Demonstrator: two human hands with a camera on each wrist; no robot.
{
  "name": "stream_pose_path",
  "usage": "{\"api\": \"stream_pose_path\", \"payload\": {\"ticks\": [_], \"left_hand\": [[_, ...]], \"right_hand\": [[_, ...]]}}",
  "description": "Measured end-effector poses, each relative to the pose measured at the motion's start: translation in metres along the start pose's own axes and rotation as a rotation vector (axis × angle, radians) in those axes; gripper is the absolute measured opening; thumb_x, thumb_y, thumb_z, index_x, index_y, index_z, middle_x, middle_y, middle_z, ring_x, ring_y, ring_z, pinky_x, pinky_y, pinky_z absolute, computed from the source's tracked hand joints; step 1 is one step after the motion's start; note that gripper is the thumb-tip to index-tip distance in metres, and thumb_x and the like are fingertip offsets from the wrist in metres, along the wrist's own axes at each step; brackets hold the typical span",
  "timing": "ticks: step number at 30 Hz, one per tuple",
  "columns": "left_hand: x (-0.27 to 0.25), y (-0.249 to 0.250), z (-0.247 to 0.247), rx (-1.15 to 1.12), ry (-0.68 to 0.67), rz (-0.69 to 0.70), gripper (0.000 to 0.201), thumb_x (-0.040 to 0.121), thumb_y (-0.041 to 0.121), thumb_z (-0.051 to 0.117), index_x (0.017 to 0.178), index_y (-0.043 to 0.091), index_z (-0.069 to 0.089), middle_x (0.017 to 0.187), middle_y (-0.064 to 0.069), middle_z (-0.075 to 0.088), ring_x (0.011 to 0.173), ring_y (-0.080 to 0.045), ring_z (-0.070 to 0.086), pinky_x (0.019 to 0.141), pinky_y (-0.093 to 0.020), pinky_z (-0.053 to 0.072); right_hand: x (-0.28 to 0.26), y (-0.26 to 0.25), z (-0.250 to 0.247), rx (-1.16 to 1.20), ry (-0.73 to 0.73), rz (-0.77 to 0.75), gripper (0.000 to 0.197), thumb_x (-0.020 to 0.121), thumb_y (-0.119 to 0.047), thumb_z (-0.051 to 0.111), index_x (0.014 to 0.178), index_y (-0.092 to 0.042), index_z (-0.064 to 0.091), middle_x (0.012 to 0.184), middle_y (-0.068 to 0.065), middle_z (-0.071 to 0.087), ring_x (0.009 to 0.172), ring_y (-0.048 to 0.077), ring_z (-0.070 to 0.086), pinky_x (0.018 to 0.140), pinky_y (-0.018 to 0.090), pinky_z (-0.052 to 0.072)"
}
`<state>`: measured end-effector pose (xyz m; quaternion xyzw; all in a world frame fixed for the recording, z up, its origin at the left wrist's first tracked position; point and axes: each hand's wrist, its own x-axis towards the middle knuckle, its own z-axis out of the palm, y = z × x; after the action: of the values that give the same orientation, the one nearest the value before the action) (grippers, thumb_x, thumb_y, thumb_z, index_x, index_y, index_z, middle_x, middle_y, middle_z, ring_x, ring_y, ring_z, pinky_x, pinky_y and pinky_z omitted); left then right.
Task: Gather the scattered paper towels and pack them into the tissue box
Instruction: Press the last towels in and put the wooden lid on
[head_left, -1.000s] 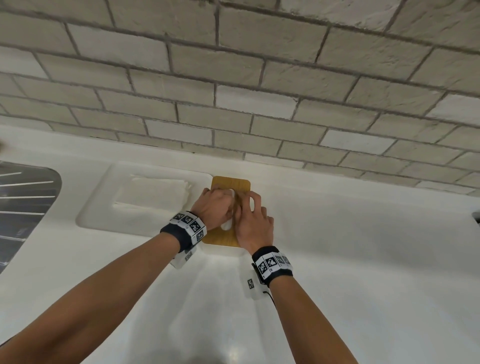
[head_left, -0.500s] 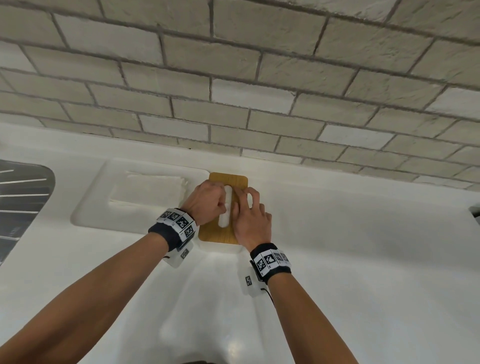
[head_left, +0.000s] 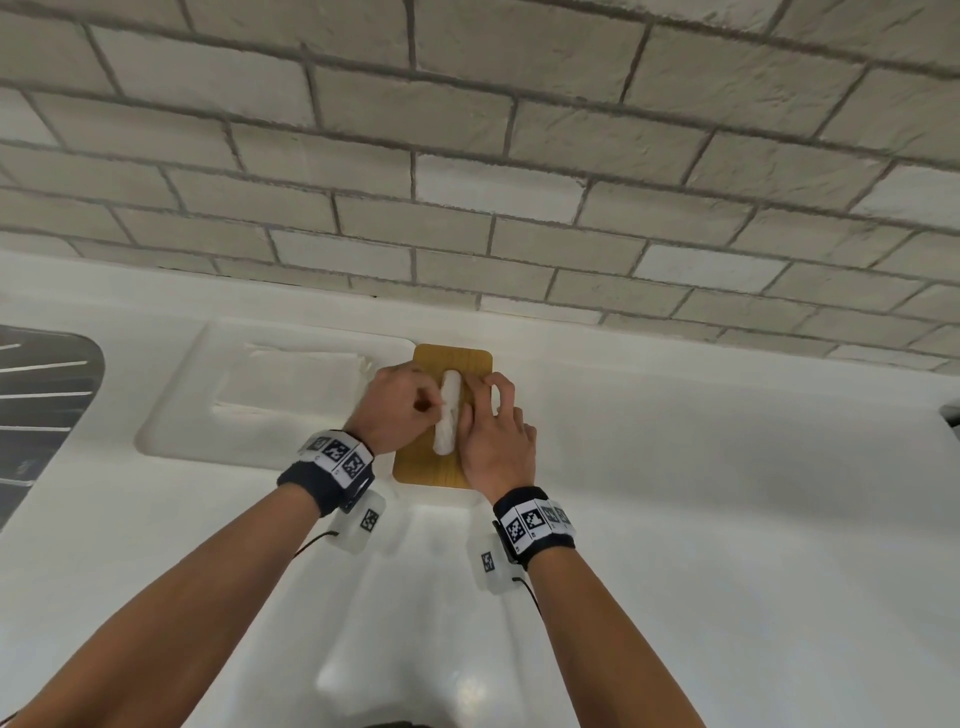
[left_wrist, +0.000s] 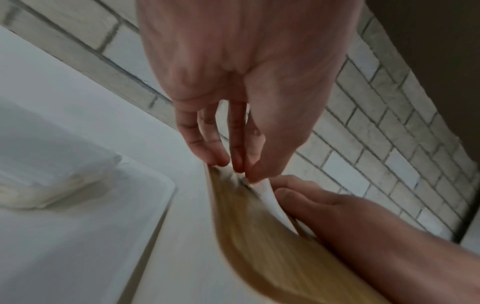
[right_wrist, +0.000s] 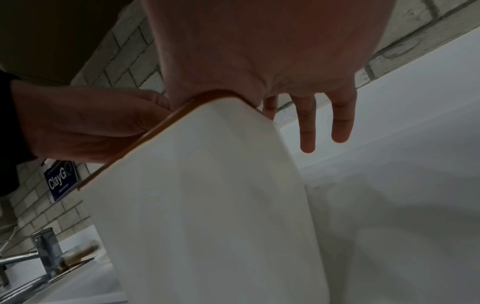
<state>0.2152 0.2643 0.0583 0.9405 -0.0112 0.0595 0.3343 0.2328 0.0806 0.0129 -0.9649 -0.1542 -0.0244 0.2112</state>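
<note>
My left hand (head_left: 397, 410) pinches the paper towel (head_left: 449, 413) where it stands out of the slot in the tissue box's wooden lid (head_left: 423, 467); in the left wrist view my fingertips (left_wrist: 221, 160) are closed on the white fold right at the slot's edge. My right hand (head_left: 496, 436) lies on the lid's right half, fingers straight and holding nothing, thumb beside the towel, steadying the tissue box (right_wrist: 207, 205) on the white counter (head_left: 727, 519).

A second ago both hands were bunched over the slot and the towel was almost hidden under them. Half a second ago they had parted and a white strip showed. Now the strip is longer and stands fuller along the slot, and my left thumb and fingers have closed on its edge. I judge this batch is inside and I am dressing the top sheet.

A folded stack of paper towels (head_left: 306, 379) lies in the recessed tray to the left, unmoved across the frames, so packing isn't finished.
</note>
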Motion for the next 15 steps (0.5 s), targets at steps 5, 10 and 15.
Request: {"api": "stream_pose_path", "payload": {"ticks": [5,10,15], "left_hand": [[-0.003,-0.014,-0.002,-0.060,0.049,-0.004,0.026,0.081,0.008,0.083,0.075,0.029,0.070,0.081,0.009,0.065,0.072,-0.009,0.064,0.071,-0.022,0.048],[-0.005,-0.001,-0.008,0.114,-0.141,0.305,0.020,0.092,0.008,0.065,0.106,0.022,0.064,0.112,0.012,0.058,0.101,-0.014,0.051,0.092,-0.028,0.045],[0.011,0.011,-0.019,0.289,-0.521,0.264,0.013,0.098,0.033,0.070,0.106,0.027,0.062,0.102,0.012,0.057,0.101,-0.013,0.056,0.086,-0.036,0.052]], "right_hand": [[-0.001,0.001,0.000,0.005,-0.007,-0.001,0.048,0.114,-0.044,0.030,0.161,-0.038,0.031,0.161,-0.009,0.023,0.111,0.027,0.060,0.093,0.046,0.050],[0.000,0.000,0.000,0.027,-0.031,0.004,0.053,0.111,-0.046,0.024,0.162,-0.034,0.030,0.163,-0.006,0.021,0.116,0.028,0.058,0.096,0.048,0.050],[-0.002,0.002,0.003,0.066,-0.015,0.000,0.050,0.113,-0.044,0.028,0.161,-0.032,0.033,0.163,-0.007,0.022,0.113,0.028,0.060,0.095,0.049,0.050]]}}
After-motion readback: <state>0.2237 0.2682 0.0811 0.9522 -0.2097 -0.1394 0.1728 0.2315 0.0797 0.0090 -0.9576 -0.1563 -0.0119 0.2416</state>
